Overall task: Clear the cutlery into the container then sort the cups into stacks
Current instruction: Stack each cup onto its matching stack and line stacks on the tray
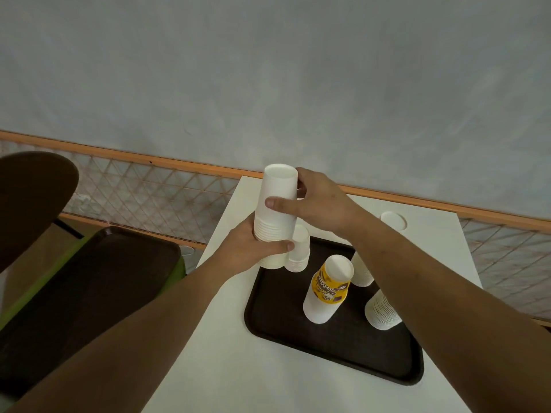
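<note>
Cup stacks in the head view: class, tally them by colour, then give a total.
All-white paper cup stacks: 4 (held stack, small stack, back stack, right stack)
White stack topped by a yellow printed cup: 1
Total: 5

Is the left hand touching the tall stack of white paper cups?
Touching. The head view shows the left hand wrapped around the tall stack of white paper cups.
</note>
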Demonstrator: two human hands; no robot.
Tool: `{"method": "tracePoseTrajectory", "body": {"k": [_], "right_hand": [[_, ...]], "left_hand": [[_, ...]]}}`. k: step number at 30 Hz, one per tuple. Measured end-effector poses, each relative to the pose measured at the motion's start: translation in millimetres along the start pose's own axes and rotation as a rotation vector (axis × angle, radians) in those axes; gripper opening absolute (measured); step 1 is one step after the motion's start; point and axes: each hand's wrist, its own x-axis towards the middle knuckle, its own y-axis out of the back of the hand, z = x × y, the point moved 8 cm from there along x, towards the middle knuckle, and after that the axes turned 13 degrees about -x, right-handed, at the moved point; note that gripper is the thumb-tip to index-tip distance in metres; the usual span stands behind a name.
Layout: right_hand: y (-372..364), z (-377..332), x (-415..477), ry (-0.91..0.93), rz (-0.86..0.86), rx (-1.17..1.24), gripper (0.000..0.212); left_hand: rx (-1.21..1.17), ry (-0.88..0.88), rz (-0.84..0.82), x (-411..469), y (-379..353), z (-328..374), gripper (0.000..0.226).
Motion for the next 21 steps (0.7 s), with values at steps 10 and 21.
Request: {"method": "tracePoseTrajectory", "body": {"k": [10, 21], "right_hand": [[-1.6, -7.3, 4.9, 0.075, -0.038, 0.058, 0.062], [11.8, 0.2, 14.2, 0.070, -0.013, 0.210, 0.046]], "left_hand": [[-0.003, 0.034, -0.049, -2.9, 5.5, 6.8, 0.087], [0.045, 0.078, -0.011, -0.6, 8.5, -4.4, 0.088]]}}
